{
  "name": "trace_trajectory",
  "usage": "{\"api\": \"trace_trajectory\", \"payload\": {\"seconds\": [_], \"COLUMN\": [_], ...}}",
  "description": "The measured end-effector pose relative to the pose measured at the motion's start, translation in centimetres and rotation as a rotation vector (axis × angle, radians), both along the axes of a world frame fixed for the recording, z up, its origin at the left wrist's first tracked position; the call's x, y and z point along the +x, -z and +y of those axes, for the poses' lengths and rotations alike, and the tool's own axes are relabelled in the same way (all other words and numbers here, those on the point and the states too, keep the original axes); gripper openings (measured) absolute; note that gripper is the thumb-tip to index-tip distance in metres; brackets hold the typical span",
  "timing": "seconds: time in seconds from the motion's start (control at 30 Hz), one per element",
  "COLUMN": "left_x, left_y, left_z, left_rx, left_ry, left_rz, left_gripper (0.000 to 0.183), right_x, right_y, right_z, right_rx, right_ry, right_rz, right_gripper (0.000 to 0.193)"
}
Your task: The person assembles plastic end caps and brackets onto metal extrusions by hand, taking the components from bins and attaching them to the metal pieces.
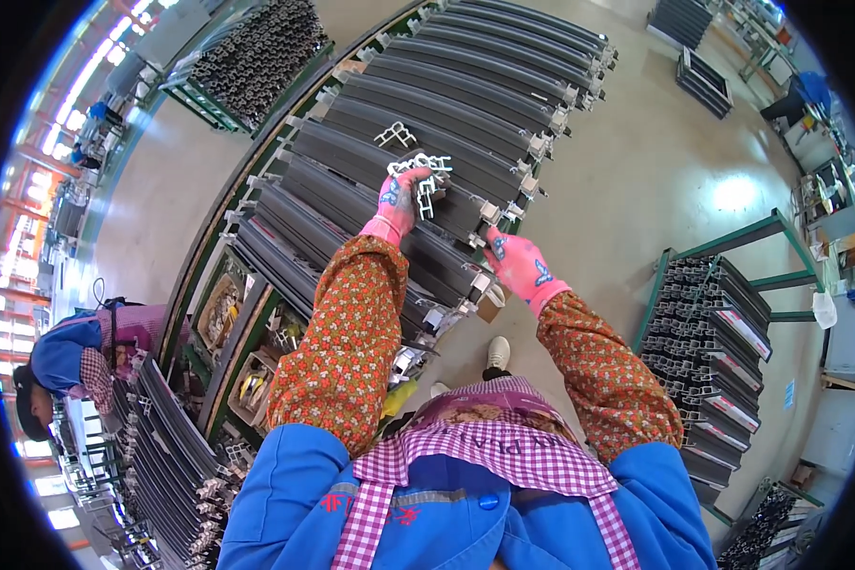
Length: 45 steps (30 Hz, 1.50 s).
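Observation:
My left hand (395, 204), in a pink glove, is closed around a bunch of silver corner brackets (430, 167) above the middle of the rack. Another loose corner bracket (395, 135) lies just beyond it on the dark metal profiles (427, 106). My right hand (524, 268), gloved in pink too, reaches the right-hand ends of the profiles. Its fingers close on a corner bracket (476, 240) at one profile's end; the fingertips partly hide it. Silver brackets stick out from many of the neighbouring profile ends.
A curved green rack (220, 204) carries the profiles, with boxes of small parts (220, 309) below its left side. Stacked profiles stand on a green cart (698, 370) at right and another cart (247, 66) at far left. A person in blue (76, 351) bends over at left.

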<state>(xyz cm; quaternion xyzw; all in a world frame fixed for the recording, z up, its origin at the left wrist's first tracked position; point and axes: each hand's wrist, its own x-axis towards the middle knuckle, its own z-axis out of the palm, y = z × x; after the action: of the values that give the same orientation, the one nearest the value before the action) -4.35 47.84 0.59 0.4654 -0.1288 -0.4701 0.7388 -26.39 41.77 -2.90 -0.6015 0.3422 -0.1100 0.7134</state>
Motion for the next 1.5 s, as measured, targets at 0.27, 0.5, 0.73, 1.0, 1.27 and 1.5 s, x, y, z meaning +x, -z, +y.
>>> {"api": "trace_trajectory", "payload": {"seconds": [0.27,0.5,0.73,1.0,1.27,1.5], "left_x": [0.4,0.8,0.7,1.1,-2.1,-2.3], "left_y": [0.0,0.4,0.4,0.0,-5.8,-5.6], "left_z": [0.7,0.5,0.4,1.3,4.4,9.3], "left_rx": [0.047,0.014,0.038,0.076,0.085,0.107], "left_ry": [-0.014,-0.004,-0.024,0.001,0.346,0.369], "left_rz": [-0.085,0.026,0.019,-0.021,-0.062,0.169], "left_gripper": [0.034,0.045,0.042,0.028,0.024,0.032], "right_x": [-0.4,0.4,0.8,0.2,5.6,4.8], "right_y": [-1.1,-1.0,-0.8,-4.3,-13.7,-13.5], "right_z": [1.2,1.0,1.0,0.5,-1.7,1.6], "right_rx": [-0.767,-0.190,-0.334,-0.818,-1.454,-1.464], "right_ry": [-0.259,-0.047,-0.083,-0.209,-0.451,-0.403], "right_rz": [0.007,0.121,-0.004,0.060,-0.254,-0.170], "right_gripper": [0.008,0.013,0.033,0.029,0.044,0.034]}}
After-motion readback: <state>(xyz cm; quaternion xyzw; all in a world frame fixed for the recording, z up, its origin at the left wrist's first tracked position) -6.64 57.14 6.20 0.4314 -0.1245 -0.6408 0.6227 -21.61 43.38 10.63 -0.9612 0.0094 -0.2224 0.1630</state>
